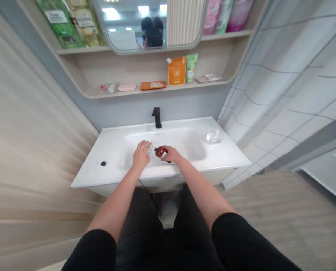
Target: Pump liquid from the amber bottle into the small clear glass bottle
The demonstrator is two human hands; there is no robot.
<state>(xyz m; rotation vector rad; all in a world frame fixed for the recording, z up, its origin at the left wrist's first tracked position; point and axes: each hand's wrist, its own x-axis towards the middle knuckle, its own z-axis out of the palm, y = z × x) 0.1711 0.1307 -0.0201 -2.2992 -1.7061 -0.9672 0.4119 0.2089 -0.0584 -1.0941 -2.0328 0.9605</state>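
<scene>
Over the white basin (194,145), both my hands are close together. My right hand (172,154) is wrapped round a small reddish-brown bottle (160,152), tipped sideways with its dark neck pointing left. A small clear container (150,150) is in my left hand (140,155), its mouth close to the bottle's neck. Whether the two touch, or whether liquid runs between them, I cannot tell. On the counter to the left lies a small round black piece (103,163).
A black faucet (157,117) stands behind the basin. On the counter's right sits a clear container (214,137). Above, the shelf (100,67) holds an orange pouch (177,70), a green tube (191,67) and several small items, below a mirror (128,28).
</scene>
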